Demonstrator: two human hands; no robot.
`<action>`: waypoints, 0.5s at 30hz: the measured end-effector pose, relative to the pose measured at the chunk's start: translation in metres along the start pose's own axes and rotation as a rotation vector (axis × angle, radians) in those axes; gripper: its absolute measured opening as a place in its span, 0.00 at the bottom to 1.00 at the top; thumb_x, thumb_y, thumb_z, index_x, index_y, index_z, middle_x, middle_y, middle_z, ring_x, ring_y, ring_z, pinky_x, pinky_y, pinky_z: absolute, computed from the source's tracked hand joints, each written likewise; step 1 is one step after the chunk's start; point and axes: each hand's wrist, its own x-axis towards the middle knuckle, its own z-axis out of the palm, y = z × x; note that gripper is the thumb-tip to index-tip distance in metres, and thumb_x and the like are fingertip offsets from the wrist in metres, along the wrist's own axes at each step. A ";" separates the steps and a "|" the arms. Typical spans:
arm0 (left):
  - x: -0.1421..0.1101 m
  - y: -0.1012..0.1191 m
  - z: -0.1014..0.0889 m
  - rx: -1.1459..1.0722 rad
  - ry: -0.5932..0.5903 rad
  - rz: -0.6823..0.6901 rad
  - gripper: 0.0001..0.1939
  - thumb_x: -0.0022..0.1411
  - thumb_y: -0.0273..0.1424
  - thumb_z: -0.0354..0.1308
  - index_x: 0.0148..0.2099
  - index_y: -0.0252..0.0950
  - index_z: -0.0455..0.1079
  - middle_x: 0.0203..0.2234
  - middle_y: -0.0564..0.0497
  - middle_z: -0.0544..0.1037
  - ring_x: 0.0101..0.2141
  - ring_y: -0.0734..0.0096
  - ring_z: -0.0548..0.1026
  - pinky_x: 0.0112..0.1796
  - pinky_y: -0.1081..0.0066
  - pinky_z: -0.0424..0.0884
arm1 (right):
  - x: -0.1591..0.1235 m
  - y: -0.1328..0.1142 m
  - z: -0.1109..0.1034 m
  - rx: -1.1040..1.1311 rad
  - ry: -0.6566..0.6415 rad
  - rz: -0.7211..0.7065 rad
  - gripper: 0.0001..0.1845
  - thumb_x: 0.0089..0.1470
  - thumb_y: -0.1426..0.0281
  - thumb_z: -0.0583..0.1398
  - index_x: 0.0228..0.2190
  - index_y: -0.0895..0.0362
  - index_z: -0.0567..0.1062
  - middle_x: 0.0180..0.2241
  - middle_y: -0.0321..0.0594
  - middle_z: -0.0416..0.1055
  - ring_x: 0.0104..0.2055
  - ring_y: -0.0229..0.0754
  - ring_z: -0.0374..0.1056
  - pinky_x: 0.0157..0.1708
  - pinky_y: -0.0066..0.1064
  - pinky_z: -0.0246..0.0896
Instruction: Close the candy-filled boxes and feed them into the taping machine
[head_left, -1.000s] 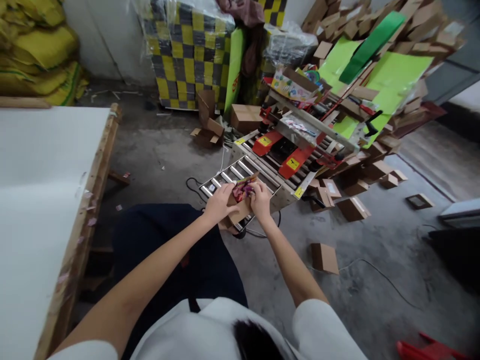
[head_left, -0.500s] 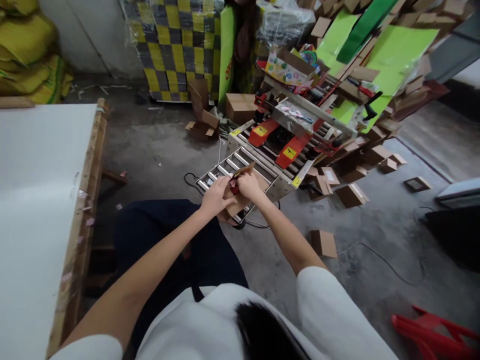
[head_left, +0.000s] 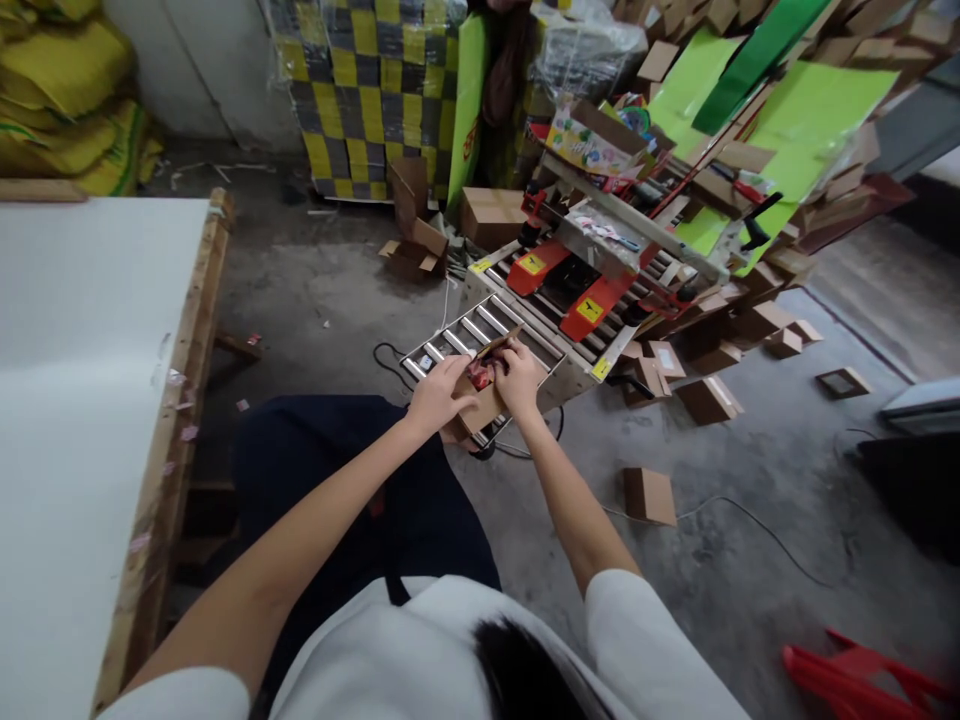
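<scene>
Checkered stack (head_left: 379, 95): yellow and grey, film-wrapped.
Woven sacks (head_left: 67, 85): yellow, piled left of the stack.
White tabletop (head_left: 82, 330): wood-edged, left of the stack and nearer the camera.
Lime-green board (head_left: 466, 115): upright, just right of the stack.
Open carton (head_left: 411, 230): on the floor before the stack's right side.
Small brown box (head_left: 649, 496): on the floor, nearer and well right of the stack.

A roller conveyor (head_left: 474, 330) and heaped cartons (head_left: 874, 18) show a packing workshop
</scene>
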 end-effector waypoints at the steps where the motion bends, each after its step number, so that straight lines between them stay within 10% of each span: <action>1: 0.000 0.000 0.000 -0.007 0.002 0.002 0.38 0.51 0.30 0.73 0.62 0.36 0.62 0.55 0.41 0.72 0.56 0.56 0.72 0.55 0.61 0.70 | 0.003 0.000 -0.001 -0.005 -0.057 -0.012 0.11 0.59 0.75 0.56 0.40 0.60 0.79 0.47 0.50 0.69 0.52 0.48 0.65 0.54 0.37 0.62; 8: 0.008 -0.004 -0.013 -0.211 -0.020 -0.116 0.25 0.54 0.38 0.69 0.53 0.35 0.72 0.48 0.45 0.78 0.49 0.58 0.76 0.50 0.64 0.71 | 0.018 -0.012 -0.003 -0.242 -0.398 -0.051 0.14 0.58 0.77 0.56 0.36 0.61 0.82 0.40 0.51 0.74 0.46 0.50 0.68 0.48 0.36 0.61; 15: 0.075 -0.024 -0.018 -0.665 -0.238 -0.413 0.28 0.58 0.57 0.55 0.31 0.33 0.70 0.25 0.49 0.76 0.30 0.66 0.75 0.34 0.70 0.71 | 0.014 -0.013 -0.002 -0.166 -0.331 -0.072 0.13 0.57 0.77 0.53 0.38 0.62 0.78 0.41 0.49 0.73 0.45 0.47 0.66 0.47 0.33 0.59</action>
